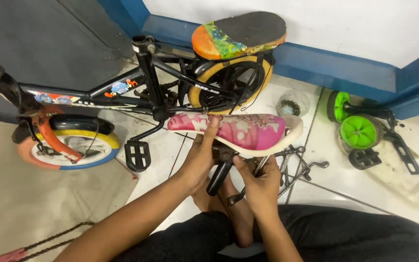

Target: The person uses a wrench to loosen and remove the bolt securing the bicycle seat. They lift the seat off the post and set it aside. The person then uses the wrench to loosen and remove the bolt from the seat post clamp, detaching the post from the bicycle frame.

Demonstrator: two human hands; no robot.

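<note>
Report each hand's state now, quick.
Left hand: closed on the pink patterned bicycle saddle, thumb on top.
Right hand: fingers curled on a metal tool under the saddle clamp.

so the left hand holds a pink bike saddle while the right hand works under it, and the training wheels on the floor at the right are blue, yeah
Not quite: the training wheels are green, not blue, as the head view shows. The rest holds: the left hand holds the pink saddle and the right hand works under it.
</note>
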